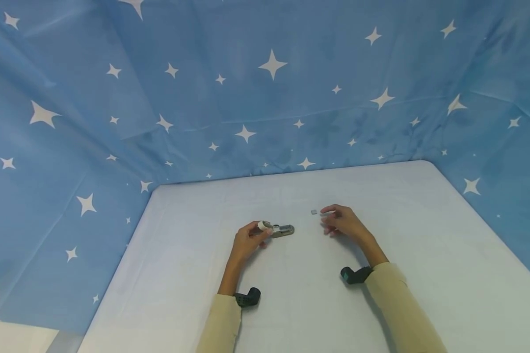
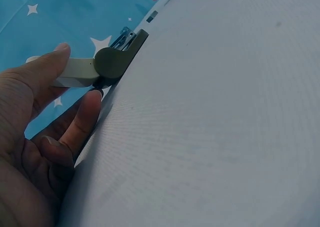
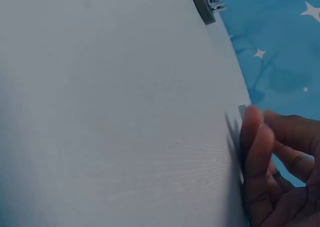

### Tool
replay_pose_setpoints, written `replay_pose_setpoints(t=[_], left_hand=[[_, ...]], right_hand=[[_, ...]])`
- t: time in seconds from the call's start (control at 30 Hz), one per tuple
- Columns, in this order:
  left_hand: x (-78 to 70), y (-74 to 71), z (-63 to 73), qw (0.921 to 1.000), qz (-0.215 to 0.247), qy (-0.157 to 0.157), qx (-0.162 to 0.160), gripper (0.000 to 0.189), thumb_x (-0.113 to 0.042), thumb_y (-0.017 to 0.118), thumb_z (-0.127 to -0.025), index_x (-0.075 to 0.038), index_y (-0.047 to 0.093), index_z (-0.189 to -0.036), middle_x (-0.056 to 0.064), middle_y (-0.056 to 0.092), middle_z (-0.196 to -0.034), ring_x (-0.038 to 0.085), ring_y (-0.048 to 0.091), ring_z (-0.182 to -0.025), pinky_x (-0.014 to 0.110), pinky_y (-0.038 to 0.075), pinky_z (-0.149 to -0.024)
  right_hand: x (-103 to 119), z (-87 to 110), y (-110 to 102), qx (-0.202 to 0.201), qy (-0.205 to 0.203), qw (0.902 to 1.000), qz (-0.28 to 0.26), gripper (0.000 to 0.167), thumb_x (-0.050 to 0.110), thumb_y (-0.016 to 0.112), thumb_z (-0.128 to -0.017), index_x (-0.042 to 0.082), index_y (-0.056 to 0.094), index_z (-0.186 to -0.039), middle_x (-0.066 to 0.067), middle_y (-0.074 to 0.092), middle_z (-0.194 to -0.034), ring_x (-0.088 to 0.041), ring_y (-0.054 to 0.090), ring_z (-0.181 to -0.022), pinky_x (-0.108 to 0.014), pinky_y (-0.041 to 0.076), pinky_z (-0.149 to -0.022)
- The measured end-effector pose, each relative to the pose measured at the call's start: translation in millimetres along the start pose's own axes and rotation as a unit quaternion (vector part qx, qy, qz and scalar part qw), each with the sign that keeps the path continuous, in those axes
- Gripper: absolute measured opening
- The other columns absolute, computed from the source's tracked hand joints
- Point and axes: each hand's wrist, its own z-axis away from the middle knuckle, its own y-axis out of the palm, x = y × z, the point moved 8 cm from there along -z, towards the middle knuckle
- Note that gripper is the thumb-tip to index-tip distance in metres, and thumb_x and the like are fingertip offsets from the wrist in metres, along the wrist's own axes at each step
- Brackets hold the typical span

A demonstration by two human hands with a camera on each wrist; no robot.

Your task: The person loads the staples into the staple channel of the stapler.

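My left hand (image 1: 246,241) grips a small green-and-white stapler (image 1: 284,231) by its pale upper arm. The stapler is swung wide open, its metal channel showing along the green base. In the left wrist view, the thumb lies on top of the white arm and a fingertip is under the round hinge. To the right, a small grey block like a strip of staples (image 1: 314,212) lies on the table. My right hand (image 1: 344,223) is just beside that block, fingers loosely bent with nothing between them. Its fingertips partly cover the block in the right wrist view.
A white-covered table (image 1: 291,294) spreads under both hands. Blue cloth with white stars (image 1: 247,98) hangs behind it and at both sides. Each wrist carries a black camera, one on the left wrist (image 1: 248,297) and one on the right wrist (image 1: 355,275).
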Motion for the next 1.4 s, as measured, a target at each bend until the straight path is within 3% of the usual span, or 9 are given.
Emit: replay_pose_setpoints(t=[0.23,0.5,0.9,1.4], left_hand=[[0.5,-0.1,-0.4,1.0,0.005,0.003,0.003,0.034,-0.034,0.073,-0.089,-0.016,0.069,-0.117,0.011,0.072,-0.112,0.012,0.066,-0.061,0.024,0.046,-0.061],[2.8,-0.5,-0.7,0.9999,-0.011,0.0,-0.006,0.035,-0.038,0.072,-0.088,-0.017,0.069,-0.116,0.01,0.073,-0.111,0.012,0.066,-0.061,0.024,0.045,-0.06],[4.0,-0.1,-1.4,0.9998,-0.019,-0.001,-0.012,0.037,-0.042,0.072,-0.088,-0.018,0.069,-0.115,0.01,0.073,-0.11,0.012,0.067,-0.061,0.025,0.046,-0.061],[0.4,-1.1,-0.6,0.9997,-0.02,0.007,-0.015,0.035,-0.037,0.073,-0.088,-0.018,0.069,-0.116,0.009,0.073,-0.109,0.011,0.065,-0.06,0.025,0.048,-0.062]], right_hand=[[-2,-20.3,4,0.015,0.007,0.9992,0.037,0.038,0.015,0.064,-0.094,0.003,0.056,-0.129,-0.004,0.058,-0.078,-0.01,0.056,-0.052,-0.023,0.047,-0.052],[3,-31.9,4,0.002,-0.022,0.9945,0.103,0.035,0.016,0.066,-0.092,0.004,0.06,-0.124,0.001,0.051,-0.063,-0.009,0.048,-0.044,-0.024,0.04,-0.046],[2,-46.0,4,-0.007,-0.026,0.9918,0.125,0.025,0.014,0.07,-0.09,0.005,0.066,-0.113,0.001,0.051,-0.062,-0.008,0.05,-0.044,-0.02,0.041,-0.046],[4,-45.6,4,0.004,-0.018,0.9928,0.118,0.026,0.013,0.069,-0.09,0.002,0.064,-0.112,0.001,0.05,-0.066,-0.007,0.051,-0.045,-0.022,0.042,-0.048]])
